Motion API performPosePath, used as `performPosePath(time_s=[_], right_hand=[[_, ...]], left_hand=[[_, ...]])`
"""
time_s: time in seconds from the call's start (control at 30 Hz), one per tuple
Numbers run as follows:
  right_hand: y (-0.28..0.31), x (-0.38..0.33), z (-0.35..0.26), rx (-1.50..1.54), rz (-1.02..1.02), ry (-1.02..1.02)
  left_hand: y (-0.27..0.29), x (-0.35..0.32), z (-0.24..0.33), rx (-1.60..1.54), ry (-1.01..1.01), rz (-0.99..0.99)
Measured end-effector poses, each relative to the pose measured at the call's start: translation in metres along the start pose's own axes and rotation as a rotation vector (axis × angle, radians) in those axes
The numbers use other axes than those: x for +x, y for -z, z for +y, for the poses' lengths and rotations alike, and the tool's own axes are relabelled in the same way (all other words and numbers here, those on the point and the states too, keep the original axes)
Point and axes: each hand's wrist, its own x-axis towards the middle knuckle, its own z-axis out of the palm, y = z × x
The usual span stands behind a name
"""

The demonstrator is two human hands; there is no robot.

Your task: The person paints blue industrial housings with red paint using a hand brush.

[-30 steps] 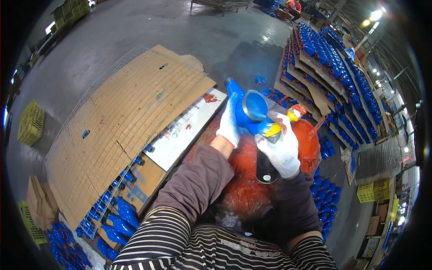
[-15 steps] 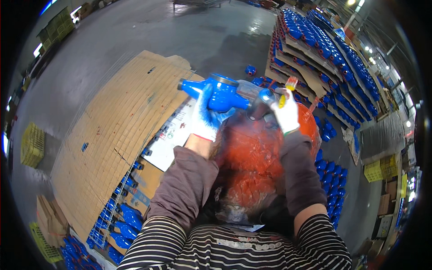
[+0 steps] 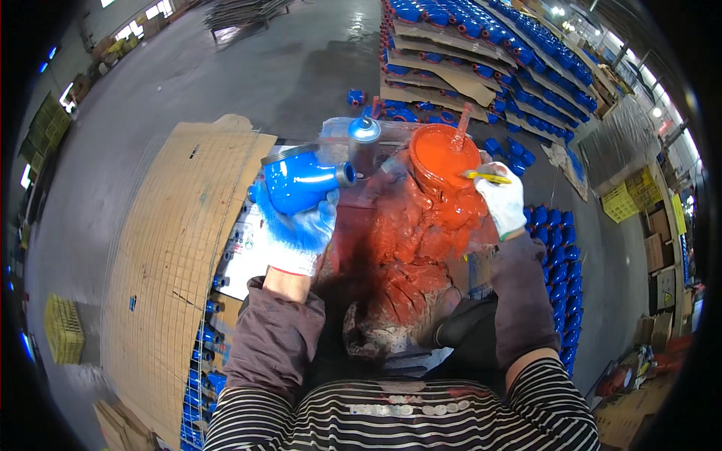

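My left hand (image 3: 293, 233), in a white glove stained blue, grips a glossy blue water meter body (image 3: 297, 184). Its wide round collar faces up and a pipe end points right. In my white-gloved right hand (image 3: 502, 201) is a yellow-handled paintbrush (image 3: 492, 178), its bristle end in or just over the orange-red paint, where I cannot see the bristles. The paint fills a round bucket (image 3: 421, 177) thickly coated in the same colour. A second paint-covered handle (image 3: 462, 128) stands up from the bucket. Between the meter body and the bucket is a can with a blue domed top (image 3: 365, 135).
Cardboard (image 3: 180, 248) under wire mesh lies at the left, with blue bodies along its edge. Layered stacks of blue bodies (image 3: 451, 37) rise at the far right. More blue bodies (image 3: 556, 278) sit in rows at the right. Yellow crates (image 3: 64, 329) stand on the floor.
The paintbrush went from upright beside the can down to the bucket's paint. My left hand moved left and nearer with the meter body, turning it. The head view has shifted.
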Motion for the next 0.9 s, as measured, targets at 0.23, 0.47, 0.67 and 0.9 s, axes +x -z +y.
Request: performPosePath(time_s=[0.23,0.47,0.67,0.9], right_hand=[[0.014,0.007,0.000,-0.135,-0.041,-0.150],[0.010,-0.020,-0.093,-0.026,0.061,0.163],[-0.037,-0.044,-0.141,-0.230,0.042,0.329],[-0.056,-0.075,-0.154,-0.568,0.015,0.473]], left_hand=[[-0.014,-0.011,-0.034,0.595,-0.086,-0.025],[-0.025,-0.027,-0.073,1.449,-0.554,-0.336],[-0.030,-0.035,-0.092,1.794,-0.846,-0.498],[-0.027,-0.040,-0.088,1.870,-0.757,-0.384]])
